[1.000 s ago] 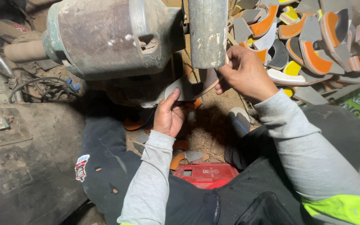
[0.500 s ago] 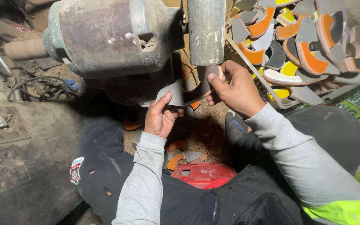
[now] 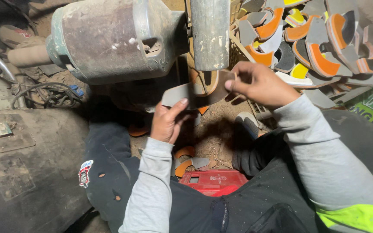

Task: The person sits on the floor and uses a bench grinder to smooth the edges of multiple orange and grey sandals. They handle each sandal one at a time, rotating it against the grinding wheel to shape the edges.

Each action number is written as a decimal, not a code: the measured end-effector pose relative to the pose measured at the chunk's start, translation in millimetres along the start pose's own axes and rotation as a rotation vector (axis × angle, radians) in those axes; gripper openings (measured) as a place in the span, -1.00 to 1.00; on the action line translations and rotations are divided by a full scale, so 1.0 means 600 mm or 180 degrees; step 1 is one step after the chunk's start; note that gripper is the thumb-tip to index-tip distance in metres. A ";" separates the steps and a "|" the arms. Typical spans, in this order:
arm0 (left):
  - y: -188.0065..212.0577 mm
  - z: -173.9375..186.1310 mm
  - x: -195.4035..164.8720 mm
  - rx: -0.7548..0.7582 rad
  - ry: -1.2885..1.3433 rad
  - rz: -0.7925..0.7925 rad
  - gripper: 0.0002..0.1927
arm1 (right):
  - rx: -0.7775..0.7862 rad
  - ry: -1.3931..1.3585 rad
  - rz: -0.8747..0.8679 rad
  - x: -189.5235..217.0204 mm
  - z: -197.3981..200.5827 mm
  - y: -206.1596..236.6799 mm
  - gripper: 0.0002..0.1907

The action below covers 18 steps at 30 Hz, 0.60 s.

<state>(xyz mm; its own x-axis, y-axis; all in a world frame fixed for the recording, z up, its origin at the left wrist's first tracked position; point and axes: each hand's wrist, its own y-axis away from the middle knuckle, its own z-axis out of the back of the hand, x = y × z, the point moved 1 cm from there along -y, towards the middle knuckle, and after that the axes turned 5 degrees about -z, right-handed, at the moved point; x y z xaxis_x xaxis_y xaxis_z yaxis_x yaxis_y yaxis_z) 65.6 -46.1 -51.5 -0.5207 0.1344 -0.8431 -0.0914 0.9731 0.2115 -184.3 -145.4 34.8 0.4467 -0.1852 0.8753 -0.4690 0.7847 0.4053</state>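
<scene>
Currently pressing grey sole piece (image 3: pixel 195 92) up against grinding drum (image 3: pixel 210 34), under motor (image 3: pixel 113 39). Left hand (image 3: pixel 169 121) closed on near end, right hand (image 3: pixel 257 84) pinching far end. Risk: fingertips close to drum, could get dragged in; piece could snag, fly off.

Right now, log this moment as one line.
left hand: grips grey sole piece | right hand: pinches its other end | sole under grinding drum | sole pile right
</scene>
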 end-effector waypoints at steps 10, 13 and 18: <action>-0.021 -0.029 0.099 0.0353 0.1519 0.0557 -0.54 | -0.0785 0.0137 0.0194 0.009 0.030 -0.040 -0.73; -0.024 -0.030 0.105 0.0399 0.1503 0.0515 -0.54 | -0.0917 0.0494 0.0266 0.012 0.036 -0.046 -0.70; -0.026 -0.027 0.098 0.0314 0.1553 0.0500 -0.52 | -0.0758 -0.0096 0.0276 0.012 0.027 -0.051 -0.73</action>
<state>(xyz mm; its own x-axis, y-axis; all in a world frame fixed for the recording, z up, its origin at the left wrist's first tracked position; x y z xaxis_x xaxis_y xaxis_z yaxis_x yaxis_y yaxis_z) 22.3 -56.6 -96.4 -0.8589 0.2001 -0.4715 0.0878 0.9644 0.2494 -179.3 -180.3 33.1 0.3880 -0.1260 0.9130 -0.3101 0.9150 0.2580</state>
